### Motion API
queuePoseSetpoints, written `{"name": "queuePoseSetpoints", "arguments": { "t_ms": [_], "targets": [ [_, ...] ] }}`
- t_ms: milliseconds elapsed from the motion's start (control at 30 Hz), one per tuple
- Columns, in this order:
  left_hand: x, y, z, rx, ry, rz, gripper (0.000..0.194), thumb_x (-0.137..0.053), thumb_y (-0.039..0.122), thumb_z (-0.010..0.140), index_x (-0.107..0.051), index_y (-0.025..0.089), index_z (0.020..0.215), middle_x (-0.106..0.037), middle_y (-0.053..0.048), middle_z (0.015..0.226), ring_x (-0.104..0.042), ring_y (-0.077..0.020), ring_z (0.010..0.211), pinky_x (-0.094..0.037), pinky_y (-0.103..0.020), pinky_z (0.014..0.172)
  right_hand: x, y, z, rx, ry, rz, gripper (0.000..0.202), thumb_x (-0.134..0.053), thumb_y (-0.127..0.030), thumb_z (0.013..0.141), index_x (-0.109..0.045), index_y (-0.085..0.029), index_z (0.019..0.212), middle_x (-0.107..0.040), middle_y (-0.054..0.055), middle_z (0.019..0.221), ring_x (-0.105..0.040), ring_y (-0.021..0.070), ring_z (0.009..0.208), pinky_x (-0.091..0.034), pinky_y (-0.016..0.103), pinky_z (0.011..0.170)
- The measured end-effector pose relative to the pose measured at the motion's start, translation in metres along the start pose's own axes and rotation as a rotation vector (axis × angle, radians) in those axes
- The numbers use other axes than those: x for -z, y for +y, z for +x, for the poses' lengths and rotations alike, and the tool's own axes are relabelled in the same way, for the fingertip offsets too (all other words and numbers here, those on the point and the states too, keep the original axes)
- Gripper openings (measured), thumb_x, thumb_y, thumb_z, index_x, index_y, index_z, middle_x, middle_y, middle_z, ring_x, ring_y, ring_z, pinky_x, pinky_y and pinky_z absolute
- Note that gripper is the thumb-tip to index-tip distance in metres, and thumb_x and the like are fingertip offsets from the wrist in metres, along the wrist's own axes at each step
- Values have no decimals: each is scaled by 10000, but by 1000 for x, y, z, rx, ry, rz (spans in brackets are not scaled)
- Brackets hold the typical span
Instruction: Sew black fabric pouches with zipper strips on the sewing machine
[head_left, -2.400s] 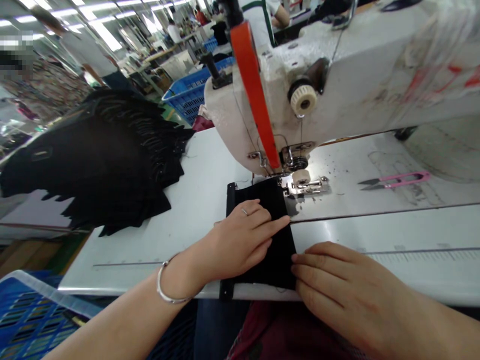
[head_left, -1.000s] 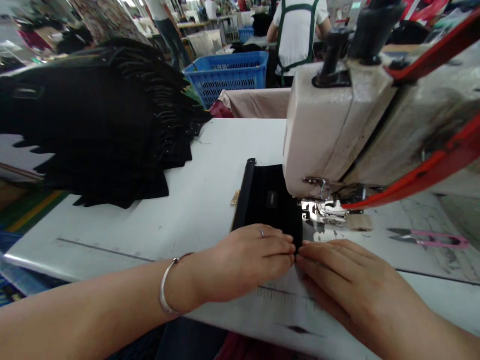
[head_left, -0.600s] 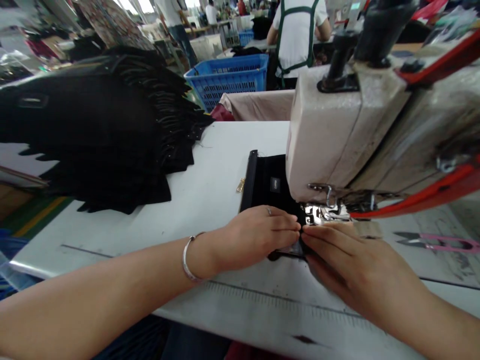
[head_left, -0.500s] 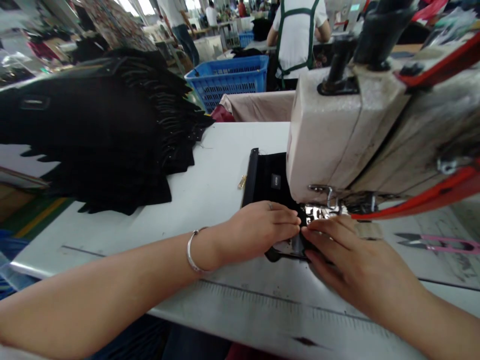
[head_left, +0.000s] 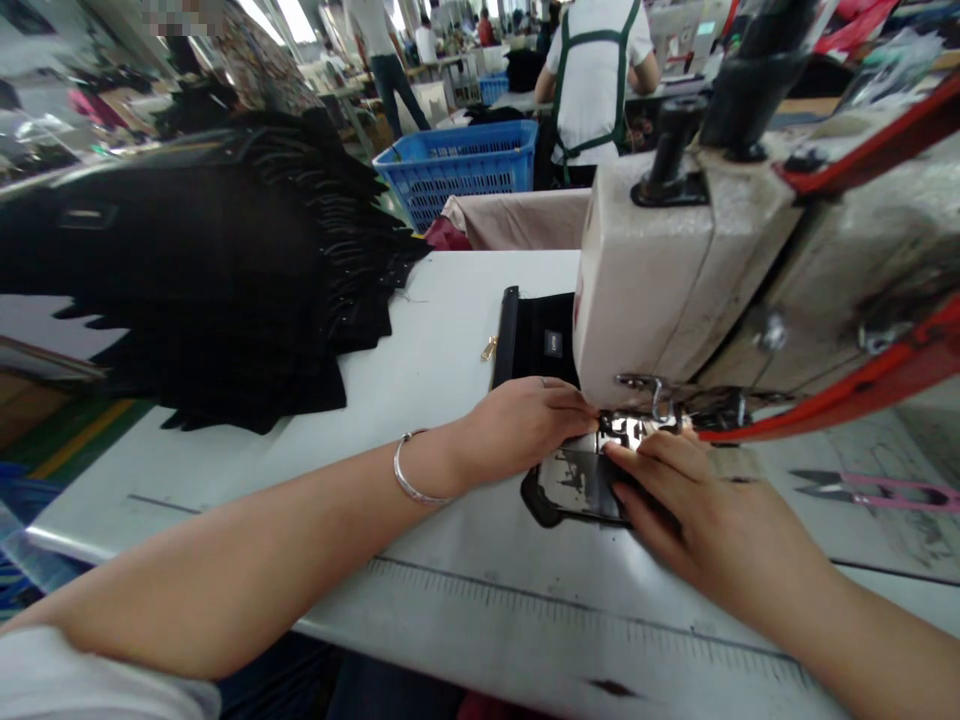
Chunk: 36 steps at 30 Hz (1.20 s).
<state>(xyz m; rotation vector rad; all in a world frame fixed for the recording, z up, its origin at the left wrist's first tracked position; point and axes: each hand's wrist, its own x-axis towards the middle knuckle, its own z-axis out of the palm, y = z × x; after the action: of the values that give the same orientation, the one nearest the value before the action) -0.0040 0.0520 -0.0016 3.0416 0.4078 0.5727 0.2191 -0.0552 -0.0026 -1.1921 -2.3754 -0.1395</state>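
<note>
A black fabric piece (head_left: 536, 337) with a small label and a gold zipper pull (head_left: 489, 348) lies on the white table, partly under the sewing machine head (head_left: 652, 270). My left hand (head_left: 525, 425), with a silver bracelet at the wrist, lies flat over the near edge of this fabric, fingertips beside the lit needle area. My right hand (head_left: 682, 500) rests just right of the metal plate (head_left: 577, 480), its fingers spread and index fingertip near the presser foot. Whatever lies under its palm is hidden.
Black fabric pieces (head_left: 225, 260) are heaped at the left. Pink-handled snips (head_left: 885, 490) lie at the right. Beyond the table are a blue crate (head_left: 465, 165) and a person in a white shirt (head_left: 592, 80). A red strip (head_left: 847, 390) crosses the machine's front.
The black fabric and my left hand have moved slightly away from me, uncovering more of the metal plate. My right hand has barely moved. The view has shifted a little.
</note>
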Motion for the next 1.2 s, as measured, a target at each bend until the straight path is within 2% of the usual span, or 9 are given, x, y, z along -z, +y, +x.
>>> {"name": "queuePoseSetpoints", "arguments": {
  "t_ms": [233,400,500,633,867,967,1067,1133,1200],
  "targets": [
    [1,0,1,-19,26,12,222,-492,86,1012,-709,116,1046,-769,-69,1058,-710,-166,1067,-548,-289,1015,-2,1,1,-8,-6,32,275,-532,-223,979,-646,-112,1203,-698,136,1084,-683,310,951,-567,456,740],
    [2,0,2,29,48,5,236,-490,99,1011,-718,157,1022,-773,-52,1041,-723,-168,1029,-569,-296,968,-3,2,1,-9,-6,31,267,-544,-209,971,-659,-118,1193,-700,140,1107,-678,323,999,-584,483,787],
    [4,4,4,31,53,-1,235,-494,96,1008,-724,146,998,-774,-58,1041,-721,-169,1038,-559,-293,983,-2,2,1,-6,5,32,255,-545,-209,971,-669,-112,1172,-702,146,1095,-683,320,972,-586,483,773],
    [7,11,3,63,17,6,225,-508,91,996,-715,133,1073,-767,-73,1094,-702,-176,1097,-550,-305,1005,-2,1,2,-12,-17,42,268,-525,-211,985,-672,-104,1182,-704,137,1044,-687,295,921,-573,449,733],
    [4,21,2,144,9,-19,217,-511,110,1004,-721,137,1047,-760,-72,1082,-712,-177,1013,-565,-322,973,-2,0,1,-41,-38,52,287,-520,-226,990,-686,-97,1186,-697,146,1030,-678,300,918,-563,457,736],
    [13,33,5,288,-22,-67,225,-511,96,989,-722,138,1054,-748,-84,1126,-692,-203,1077,-564,-379,1002,0,0,0,-31,-30,78,279,-524,-221,990,-694,-98,1174,-695,143,997,-670,284,908,-561,452,755],
    [31,40,6,395,-75,-170,225,-535,118,977,-726,154,1090,-745,-74,1149,-690,-204,1093,-571,-387,1009,1,2,-3,-22,-27,118,248,-534,-208,988,-705,-119,1143,-696,132,997,-662,264,918,-559,435,778],
    [40,39,3,349,-134,-208,231,-550,147,983,-724,166,1133,-735,-68,1199,-680,-204,1133,-556,-393,1043,2,4,-7,-16,-29,124,232,-545,-193,981,-699,-131,1143,-699,127,1018,-657,265,935,-558,435,788],
    [42,36,-2,246,-173,-201,250,-534,164,1003,-712,162,1178,-721,-72,1250,-646,-206,1211,-513,-409,1106,2,5,-10,7,-37,119,260,-555,-154,962,-676,-142,1191,-699,125,1087,-647,276,992,-556,446,827]
  ]
}}
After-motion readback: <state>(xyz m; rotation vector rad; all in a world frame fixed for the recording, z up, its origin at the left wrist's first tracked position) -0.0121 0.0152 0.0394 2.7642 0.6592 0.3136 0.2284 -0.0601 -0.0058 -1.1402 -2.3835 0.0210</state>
